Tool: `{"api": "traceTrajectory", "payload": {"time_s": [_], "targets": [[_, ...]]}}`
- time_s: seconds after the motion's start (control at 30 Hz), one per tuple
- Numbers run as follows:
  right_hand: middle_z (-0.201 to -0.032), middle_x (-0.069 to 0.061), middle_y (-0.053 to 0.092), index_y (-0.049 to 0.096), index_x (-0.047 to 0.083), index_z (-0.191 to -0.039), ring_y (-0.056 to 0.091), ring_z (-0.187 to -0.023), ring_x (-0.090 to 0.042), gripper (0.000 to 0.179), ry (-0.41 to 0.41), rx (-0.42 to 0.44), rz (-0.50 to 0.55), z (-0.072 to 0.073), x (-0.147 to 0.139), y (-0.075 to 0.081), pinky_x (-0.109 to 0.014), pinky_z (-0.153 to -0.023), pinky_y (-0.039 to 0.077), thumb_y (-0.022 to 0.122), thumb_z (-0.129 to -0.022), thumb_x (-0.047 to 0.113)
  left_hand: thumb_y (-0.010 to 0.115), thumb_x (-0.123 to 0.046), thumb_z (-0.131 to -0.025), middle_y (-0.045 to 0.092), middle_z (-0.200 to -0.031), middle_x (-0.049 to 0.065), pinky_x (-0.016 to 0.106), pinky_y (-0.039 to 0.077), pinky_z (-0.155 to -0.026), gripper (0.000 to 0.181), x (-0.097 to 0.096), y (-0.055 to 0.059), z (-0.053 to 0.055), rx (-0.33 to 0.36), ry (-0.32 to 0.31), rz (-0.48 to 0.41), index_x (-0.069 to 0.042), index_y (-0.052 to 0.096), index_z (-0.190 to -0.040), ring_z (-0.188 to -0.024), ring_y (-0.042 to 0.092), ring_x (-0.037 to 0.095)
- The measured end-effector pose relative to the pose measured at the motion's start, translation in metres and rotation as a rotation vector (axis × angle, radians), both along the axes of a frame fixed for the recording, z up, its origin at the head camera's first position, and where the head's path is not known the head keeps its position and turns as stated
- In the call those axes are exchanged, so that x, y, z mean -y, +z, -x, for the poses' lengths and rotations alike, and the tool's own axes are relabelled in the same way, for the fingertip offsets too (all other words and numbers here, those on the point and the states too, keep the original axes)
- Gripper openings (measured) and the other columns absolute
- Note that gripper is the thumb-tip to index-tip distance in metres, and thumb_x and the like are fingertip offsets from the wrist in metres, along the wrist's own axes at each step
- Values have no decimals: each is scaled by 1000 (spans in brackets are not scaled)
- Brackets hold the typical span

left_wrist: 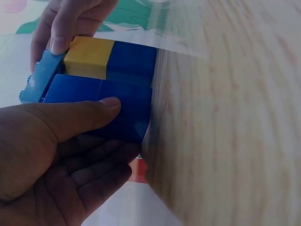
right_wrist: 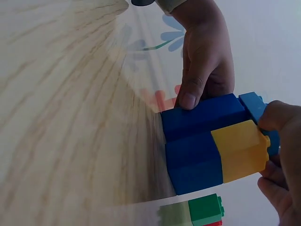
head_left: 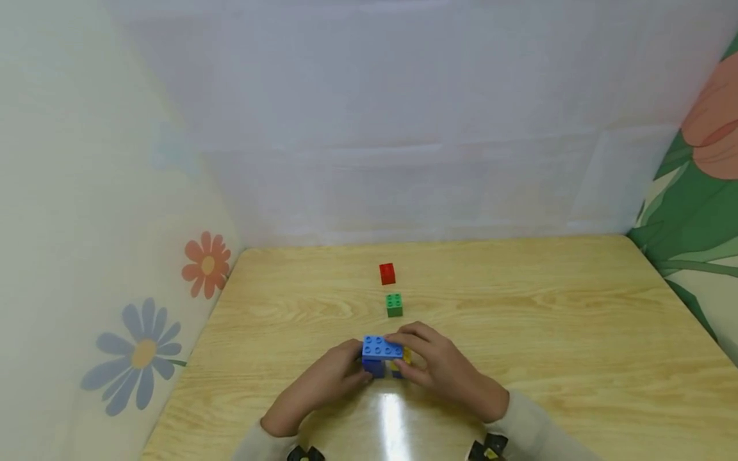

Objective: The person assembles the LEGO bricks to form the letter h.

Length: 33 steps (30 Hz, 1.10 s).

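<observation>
Light blue brick [head_left: 375, 347]: long and studded, lying across the tops of two short stacks, mid-width on the near part of the table [head_left: 576, 333]; whether it is fully seated cannot be told.
Dark blue stack [left_wrist: 75, 88]: stands under the 9 o'clock end of the light blue brick; a seam marks two bricks.
Second stack: stands under the 3 o'clock end, a yellow brick [right_wrist: 242, 153] above a dark blue brick [right_wrist: 194, 162]; the head view shows a narrow gap between the stacks.
Left hand [head_left: 331, 378]: at 8 o'clock from the light blue brick, gripping the dark blue stack, thumb laid along one face.
Right hand [head_left: 441, 362]: at 3 o'clock, pinching the light blue brick at its end, just beside the yellow brick.
Green brick [head_left: 394, 306]: at 12 o'clock, near the stacks, studs upward, apart from both hands.
Red brick [head_left: 387, 274]: also at 12 o'clock, farther out, just beyond the green brick.
Walls: white cloth [head_left: 403, 128] at 12 o'clock; red flower [head_left: 207, 265] at 10, blue flower [head_left: 143, 355] at 9, coral tulip [head_left: 717, 121] at 2.
</observation>
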State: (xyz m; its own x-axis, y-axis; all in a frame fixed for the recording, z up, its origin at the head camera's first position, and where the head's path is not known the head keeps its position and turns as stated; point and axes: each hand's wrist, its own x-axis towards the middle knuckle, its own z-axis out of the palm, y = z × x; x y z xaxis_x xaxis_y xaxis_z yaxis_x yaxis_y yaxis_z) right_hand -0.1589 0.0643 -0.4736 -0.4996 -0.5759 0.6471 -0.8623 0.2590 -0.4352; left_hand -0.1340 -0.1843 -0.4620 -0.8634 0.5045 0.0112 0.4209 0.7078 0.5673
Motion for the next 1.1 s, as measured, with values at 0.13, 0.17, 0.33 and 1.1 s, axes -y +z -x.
{"api": "traceTrajectory", "payload": {"time_s": [0.13,0.17,0.33,1.1], "targets": [[-117,-1,57,62,13,-129,57,-103,-10,43,15,-35,23,1,1,-1,-16,-84,51,72,-87,14,70,-13,-90,64,-114,11,44,50,-95,40,0,1,0,29,8,6,2,56,-125,-109,61,26],[-117,-1,57,62,13,-129,57,-103,-10,43,19,-46,26,1,1,-1,-16,-84,50,72,-87,14,70,-13,-90,64,-114,10,44,51,-94,40,-1,2,1,33,9,6,2,56,-125,-109,61,26],[-119,-2,57,62,9,-130,57,-105,-11,44,34,-83,25,2,2,1,-15,-85,50,71,-88,12,71,-13,-89,64,-112,10,45,51,-94,39,-1,2,1,25,9,-3,2,57,-123,-108,61,26],[-115,-5,56,61,11,-131,56,-95,-10,46,-4,-155,-127,0,-1,15,-12,-77,49,73,-87,15,70,-15,-90,64,-109,8,44,51,-92,37,-1,0,2,28,5,-12,1,58,-120,-105,62,24]]}}
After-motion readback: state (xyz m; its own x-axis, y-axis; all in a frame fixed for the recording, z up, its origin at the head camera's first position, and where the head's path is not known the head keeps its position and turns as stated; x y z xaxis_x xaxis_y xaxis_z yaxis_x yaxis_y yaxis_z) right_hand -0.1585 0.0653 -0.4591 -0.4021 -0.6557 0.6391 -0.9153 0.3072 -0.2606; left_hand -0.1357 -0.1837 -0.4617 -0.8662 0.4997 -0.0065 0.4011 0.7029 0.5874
